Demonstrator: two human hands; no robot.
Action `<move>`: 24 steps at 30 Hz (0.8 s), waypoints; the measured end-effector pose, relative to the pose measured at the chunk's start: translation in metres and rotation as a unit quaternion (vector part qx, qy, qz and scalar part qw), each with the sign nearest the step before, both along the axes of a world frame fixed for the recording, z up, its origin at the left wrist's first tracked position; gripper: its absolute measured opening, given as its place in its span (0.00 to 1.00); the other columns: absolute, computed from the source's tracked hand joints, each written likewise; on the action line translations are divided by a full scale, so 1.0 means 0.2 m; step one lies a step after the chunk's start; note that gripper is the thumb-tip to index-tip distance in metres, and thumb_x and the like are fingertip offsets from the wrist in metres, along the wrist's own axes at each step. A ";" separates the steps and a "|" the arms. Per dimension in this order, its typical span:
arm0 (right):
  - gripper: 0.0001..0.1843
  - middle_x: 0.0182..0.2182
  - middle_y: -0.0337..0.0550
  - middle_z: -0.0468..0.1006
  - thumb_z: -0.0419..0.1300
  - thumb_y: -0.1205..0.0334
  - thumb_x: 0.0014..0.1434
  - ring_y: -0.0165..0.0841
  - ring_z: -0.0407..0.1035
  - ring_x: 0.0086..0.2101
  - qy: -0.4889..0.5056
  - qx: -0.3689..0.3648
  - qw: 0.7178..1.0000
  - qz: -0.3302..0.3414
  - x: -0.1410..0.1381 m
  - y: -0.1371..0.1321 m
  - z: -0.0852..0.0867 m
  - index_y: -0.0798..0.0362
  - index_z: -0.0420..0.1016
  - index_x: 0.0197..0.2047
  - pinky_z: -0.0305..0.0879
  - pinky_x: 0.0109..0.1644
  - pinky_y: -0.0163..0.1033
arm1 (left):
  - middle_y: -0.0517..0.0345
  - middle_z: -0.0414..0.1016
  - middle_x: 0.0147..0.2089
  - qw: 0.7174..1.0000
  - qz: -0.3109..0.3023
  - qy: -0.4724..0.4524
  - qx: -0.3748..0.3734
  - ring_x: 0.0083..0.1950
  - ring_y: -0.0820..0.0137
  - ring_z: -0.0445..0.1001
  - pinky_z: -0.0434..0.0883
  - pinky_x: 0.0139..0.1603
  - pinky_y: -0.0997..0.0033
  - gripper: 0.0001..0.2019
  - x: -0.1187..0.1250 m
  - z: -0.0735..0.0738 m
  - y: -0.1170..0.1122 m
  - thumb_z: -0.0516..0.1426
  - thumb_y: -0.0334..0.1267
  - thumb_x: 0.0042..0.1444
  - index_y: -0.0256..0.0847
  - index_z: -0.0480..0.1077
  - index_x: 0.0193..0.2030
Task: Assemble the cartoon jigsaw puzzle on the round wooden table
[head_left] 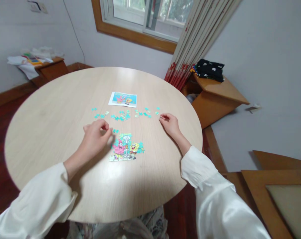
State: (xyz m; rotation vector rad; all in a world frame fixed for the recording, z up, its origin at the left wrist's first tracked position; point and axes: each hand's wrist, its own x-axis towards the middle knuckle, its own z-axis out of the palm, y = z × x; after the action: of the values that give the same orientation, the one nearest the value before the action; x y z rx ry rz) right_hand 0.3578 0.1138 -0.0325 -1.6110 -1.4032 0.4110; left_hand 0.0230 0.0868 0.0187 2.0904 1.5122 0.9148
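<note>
A partly joined jigsaw puzzle (125,148) lies on the round table, showing a pink starfish, a pale tall figure and a yellow sponge character. My left hand (95,132) hovers at its upper left, fingers curled and thumb drawn in; what the fingertips hold, if anything, is hidden. Small teal puzzle pieces (116,131) show right beside that thumb. To the right, my right hand (170,124) has its fingers bent together near a loose teal piece (157,113). Whether it grips anything is too small to tell. Several loose pieces (120,117) spread in a band beyond the puzzle.
A reference picture sheet (123,99) with the same characters lies behind the loose pieces. The pale wooden table (53,99) has a rounded edge. Beyond it stand a cabinet (215,96) with dark cloth on top, a curtain (197,33) and a small stand (52,69) with papers.
</note>
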 end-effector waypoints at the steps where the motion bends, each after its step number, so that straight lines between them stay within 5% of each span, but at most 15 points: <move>1: 0.10 0.32 0.46 0.76 0.63 0.58 0.50 0.36 0.70 0.33 -0.032 0.013 0.999 -0.005 -0.01 0.03 -0.01 0.54 0.78 0.36 0.69 0.45 0.47 | 0.59 0.69 0.28 0.998 0.023 -0.046 -0.020 0.33 0.65 0.69 0.64 0.42 0.61 0.07 -0.03 -0.01 0.04 0.55 0.39 0.52 0.43 0.62 0.26; 8: 0.09 0.35 0.49 0.74 0.61 0.59 0.55 0.39 0.69 0.37 -0.155 0.024 0.988 0.010 -0.01 0.16 -0.03 0.53 0.80 0.36 0.67 0.48 0.50 | 0.62 0.70 0.25 0.940 0.107 -0.289 -0.145 0.28 0.70 0.68 0.64 0.31 0.70 0.07 -0.12 -0.05 0.16 0.60 0.40 0.42 0.42 0.67 0.27; 24: 0.04 0.33 0.46 0.75 0.61 0.63 0.49 0.37 0.69 0.34 -0.106 0.029 0.994 -0.020 -0.02 0.13 -0.01 0.53 0.73 0.31 0.66 0.46 0.48 | 0.57 0.77 0.31 0.966 0.134 -0.209 -0.069 0.36 0.65 0.75 0.71 0.43 0.65 0.04 -0.15 -0.07 0.31 0.56 0.37 0.49 0.42 0.72 0.29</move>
State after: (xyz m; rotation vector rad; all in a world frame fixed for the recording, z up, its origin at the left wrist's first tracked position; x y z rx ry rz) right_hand 0.3538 0.1399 -0.0340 -1.6708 -1.5223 0.1779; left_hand -0.0073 0.1486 0.0054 1.4957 1.5907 1.2185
